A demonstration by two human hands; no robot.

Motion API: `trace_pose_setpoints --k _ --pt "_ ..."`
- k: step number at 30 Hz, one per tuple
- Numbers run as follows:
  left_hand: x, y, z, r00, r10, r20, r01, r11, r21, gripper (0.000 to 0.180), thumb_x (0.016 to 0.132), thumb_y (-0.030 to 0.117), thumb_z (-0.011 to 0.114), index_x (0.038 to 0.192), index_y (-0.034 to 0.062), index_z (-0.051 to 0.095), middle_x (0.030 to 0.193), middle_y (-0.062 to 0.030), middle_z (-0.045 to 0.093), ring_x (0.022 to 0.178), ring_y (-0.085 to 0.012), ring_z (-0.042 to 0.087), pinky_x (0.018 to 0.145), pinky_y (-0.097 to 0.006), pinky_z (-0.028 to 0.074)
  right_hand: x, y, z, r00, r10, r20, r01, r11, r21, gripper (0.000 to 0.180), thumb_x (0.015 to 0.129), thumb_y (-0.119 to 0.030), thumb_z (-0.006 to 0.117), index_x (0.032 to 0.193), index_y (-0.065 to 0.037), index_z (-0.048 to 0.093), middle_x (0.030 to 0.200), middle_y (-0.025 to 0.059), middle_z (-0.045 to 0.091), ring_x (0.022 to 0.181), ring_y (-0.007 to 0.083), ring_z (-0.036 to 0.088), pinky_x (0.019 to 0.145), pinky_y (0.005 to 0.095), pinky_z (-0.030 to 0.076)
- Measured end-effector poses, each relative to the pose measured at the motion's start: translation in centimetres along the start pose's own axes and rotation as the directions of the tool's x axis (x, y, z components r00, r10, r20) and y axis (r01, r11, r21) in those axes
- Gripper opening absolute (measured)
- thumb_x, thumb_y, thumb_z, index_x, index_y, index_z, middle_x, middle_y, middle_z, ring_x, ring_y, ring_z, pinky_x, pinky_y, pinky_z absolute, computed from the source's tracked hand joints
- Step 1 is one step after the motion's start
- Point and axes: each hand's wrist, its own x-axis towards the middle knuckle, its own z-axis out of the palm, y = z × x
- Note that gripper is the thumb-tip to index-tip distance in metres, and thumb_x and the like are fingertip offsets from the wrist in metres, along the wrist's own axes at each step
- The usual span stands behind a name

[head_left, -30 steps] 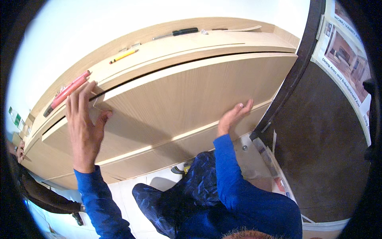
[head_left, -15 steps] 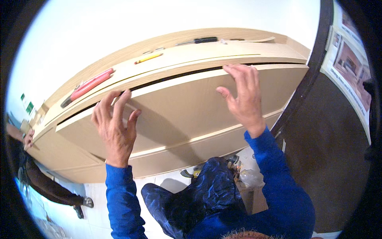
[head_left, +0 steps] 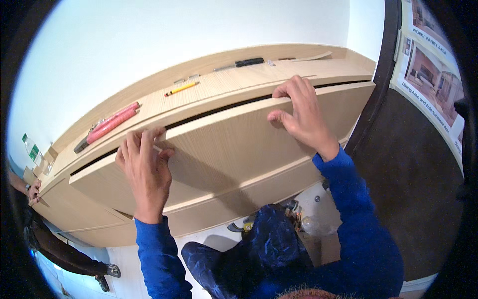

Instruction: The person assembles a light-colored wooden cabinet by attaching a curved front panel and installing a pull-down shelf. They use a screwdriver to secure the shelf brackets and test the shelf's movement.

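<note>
A wide light-wood cabinet front panel (head_left: 224, 144) stands slightly away from the cabinet top, leaving a dark gap along its upper edge. My left hand (head_left: 144, 169) has its fingers hooked over that edge toward the left, the thumb bent at the front face. Further right, my right hand (head_left: 303, 114) curls its fingers over the same edge, thumb on the front side. The fingertips of both hands are partly hidden behind the edge. On the cabinet top (head_left: 219, 85) above them lie red-handled pliers (head_left: 109, 124), a yellow pencil (head_left: 181, 89) and a black-handled screwdriver (head_left: 244, 63).
A plastic bottle (head_left: 31, 148) stands at the cabinet's far left end, near another person's hand (head_left: 34, 192). A dark panel with taped picture sheets (head_left: 430, 79) borders the right side. Tools and a plastic bag (head_left: 318, 226) lie on the floor by my knees.
My fingers have curled more tightly over the panel's upper edge, the right hand's most clearly. The view has shifted slightly. The panel's gap looks much the same.
</note>
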Motion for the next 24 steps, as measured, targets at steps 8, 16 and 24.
trace_pose_setpoints --k 8,16,24 --pt "0.1 -0.1 -1.5 0.997 0.024 0.075 -0.018 0.997 -0.077 0.039 0.075 0.005 0.078 0.111 0.0124 0.065 0.105 -0.0088 0.057 0.107 -0.0299 0.056 0.092 -0.043 0.039 0.0 -0.6 -1.6 0.993 -0.004 0.121 0.002 1.0 0.012 0.049 0.077 -0.036 0.085 0.1 -0.004 0.055 0.098 0.0098 0.054 0.097 0.0289 0.053 0.091 0.0401 0.044" --pt "0.0 -1.6 -1.6 0.991 0.095 0.089 -0.08 0.983 -0.164 0.032 0.08 0.007 0.074 0.11 0.0105 0.063 0.104 -0.0076 0.066 0.101 -0.0302 0.061 0.086 -0.043 0.039 -0.2 -1.4 -1.1 0.994 0.015 0.107 -0.027 0.993 0.113 0.044 0.087 -0.038 0.078 0.1 -0.002 0.056 0.097 0.0095 0.053 0.098 0.0264 0.054 0.093 0.0367 0.044" --pt "-2.3 -0.8 -1.2 0.996 0.086 -0.003 -0.086 0.99 -0.113 0.033 0.076 0.009 0.077 0.106 0.0112 0.061 0.092 -0.0054 0.056 0.093 -0.0262 0.056 0.088 -0.041 0.038 -2.6 -1.6 -1.6 0.978 0.106 0.181 -0.128 0.986 0.111 0.044 0.089 -0.033 0.077 0.102 -0.002 0.049 0.102 0.0071 0.046 0.099 0.0235 0.049 0.097 0.0339 0.042"
